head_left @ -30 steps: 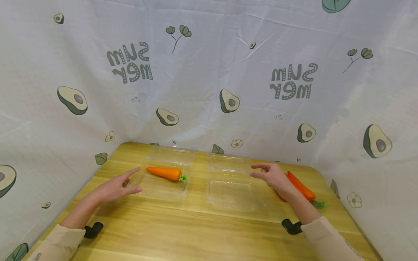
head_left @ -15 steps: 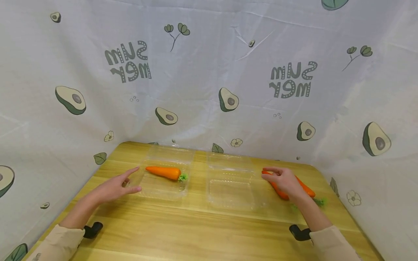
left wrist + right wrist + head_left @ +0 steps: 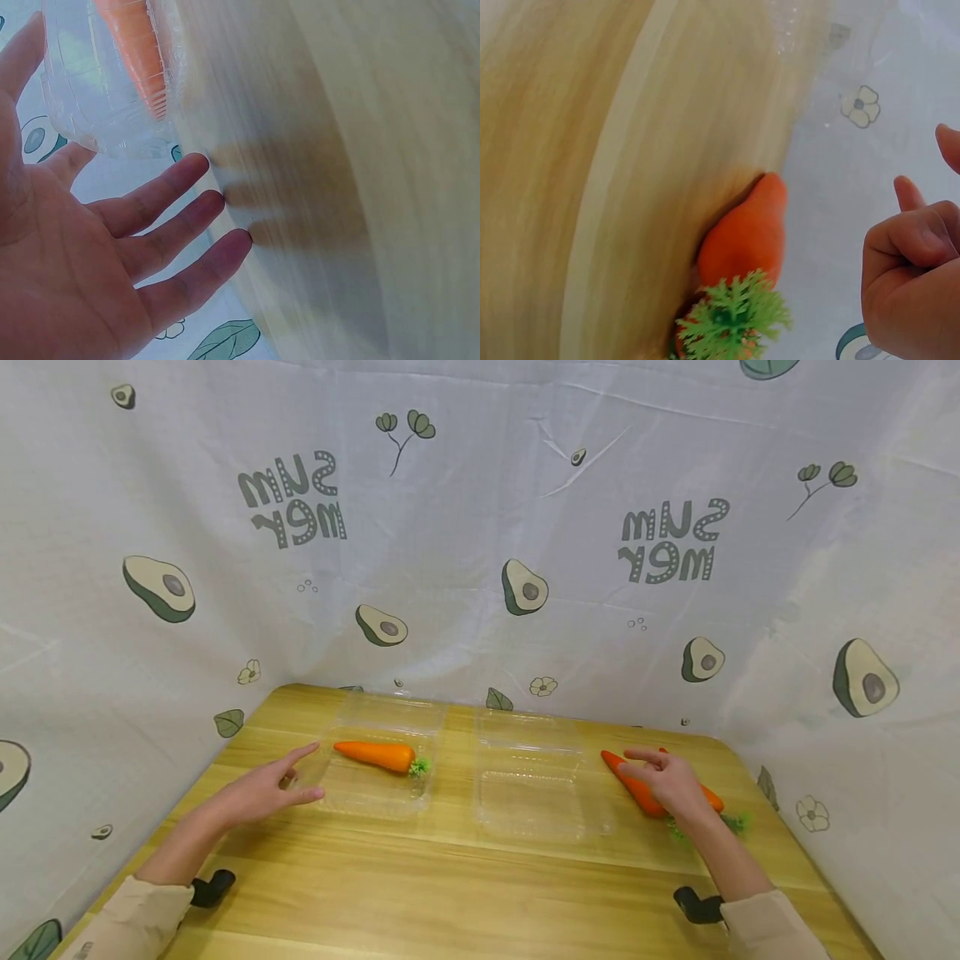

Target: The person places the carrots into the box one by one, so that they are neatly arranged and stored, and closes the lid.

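My left hand (image 3: pixel 258 792) rests at the left side of a clear plastic clamshell box (image 3: pixel 367 806), fingers spread and holding nothing. A carrot (image 3: pixel 378 756) with a green tuft lies inside this box, its tip toward that hand. Over on the right, my right hand (image 3: pixel 671 781) hovers above two more carrots, thumb and index finger extended, the other fingers bent. The nearer carrot (image 3: pixel 637 787) shows left of the hand; the other carrot (image 3: pixel 711 798) is partly hidden behind it. From the right wrist, an orange carrot (image 3: pixel 746 240) appears apart from the fingers.
A second clear clamshell box (image 3: pixel 525 825) stands with its lid up between the left box and the right carrots, with nothing in it. Behind the wooden table (image 3: pixel 420 893) hangs a white curtain (image 3: pixel 450 527) printed with avocados. Black wrist mounts sit on both forearms.
My right hand has moved right, from beside the second box to over the two carrots, uncovering more of the nearer one. The left hand stays where it was.
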`<state>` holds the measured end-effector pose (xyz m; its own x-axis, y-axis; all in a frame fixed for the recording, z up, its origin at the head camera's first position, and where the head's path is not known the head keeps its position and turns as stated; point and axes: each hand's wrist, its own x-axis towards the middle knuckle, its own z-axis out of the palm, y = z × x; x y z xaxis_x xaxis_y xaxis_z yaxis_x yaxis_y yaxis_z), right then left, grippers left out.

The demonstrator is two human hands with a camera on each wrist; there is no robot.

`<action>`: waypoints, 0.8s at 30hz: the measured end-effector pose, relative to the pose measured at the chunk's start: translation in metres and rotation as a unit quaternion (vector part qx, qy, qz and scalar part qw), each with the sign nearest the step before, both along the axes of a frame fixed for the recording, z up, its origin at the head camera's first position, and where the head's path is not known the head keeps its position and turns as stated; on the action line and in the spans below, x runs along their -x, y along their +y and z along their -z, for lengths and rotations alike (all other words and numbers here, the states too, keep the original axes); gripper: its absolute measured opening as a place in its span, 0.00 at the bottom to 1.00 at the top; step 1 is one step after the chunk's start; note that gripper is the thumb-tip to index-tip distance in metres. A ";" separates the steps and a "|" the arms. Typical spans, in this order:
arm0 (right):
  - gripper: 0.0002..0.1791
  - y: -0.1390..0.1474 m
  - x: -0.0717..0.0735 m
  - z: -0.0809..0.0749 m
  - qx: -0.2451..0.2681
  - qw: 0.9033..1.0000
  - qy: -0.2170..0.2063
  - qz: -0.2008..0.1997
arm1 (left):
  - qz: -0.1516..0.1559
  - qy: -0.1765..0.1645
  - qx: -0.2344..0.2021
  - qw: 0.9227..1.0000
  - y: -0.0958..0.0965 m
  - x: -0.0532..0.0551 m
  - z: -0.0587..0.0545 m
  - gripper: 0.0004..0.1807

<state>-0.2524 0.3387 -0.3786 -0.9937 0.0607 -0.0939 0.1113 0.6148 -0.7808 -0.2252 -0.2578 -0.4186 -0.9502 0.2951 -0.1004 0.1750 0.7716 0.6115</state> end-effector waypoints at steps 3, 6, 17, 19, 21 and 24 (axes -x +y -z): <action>0.43 0.006 -0.001 0.003 0.008 1.000 -0.006 0.004 | 0.000 0.002 0.000 1.000 0.000 0.000 0.000 0.49; 0.44 0.012 -0.002 0.004 0.014 1.000 -0.012 0.004 | 0.001 0.003 -0.001 1.000 -0.001 0.000 0.000 0.48; 0.42 0.031 -0.006 0.008 -0.016 1.000 -0.007 0.013 | 0.004 0.000 -0.007 1.000 0.000 0.003 -0.002 0.48; 0.42 0.033 -0.006 0.010 -0.026 0.999 -0.004 0.019 | 0.005 -0.001 -0.009 1.000 -0.001 0.002 -0.002 0.48; 0.42 0.036 -0.005 0.012 -0.036 0.999 -0.003 0.024 | 0.004 -0.001 -0.009 1.000 -0.001 0.001 -0.001 0.48; 0.41 0.039 -0.005 0.015 -0.047 0.998 -0.007 0.027 | 0.004 -0.003 -0.007 1.000 -0.001 0.000 -0.001 0.49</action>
<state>-0.2475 0.3778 -0.3940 -0.9874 0.1239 -0.0986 0.1568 0.6780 -0.7181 -0.2256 -0.2588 -0.4176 -0.9471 0.3048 -0.1008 0.1785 0.7610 0.6237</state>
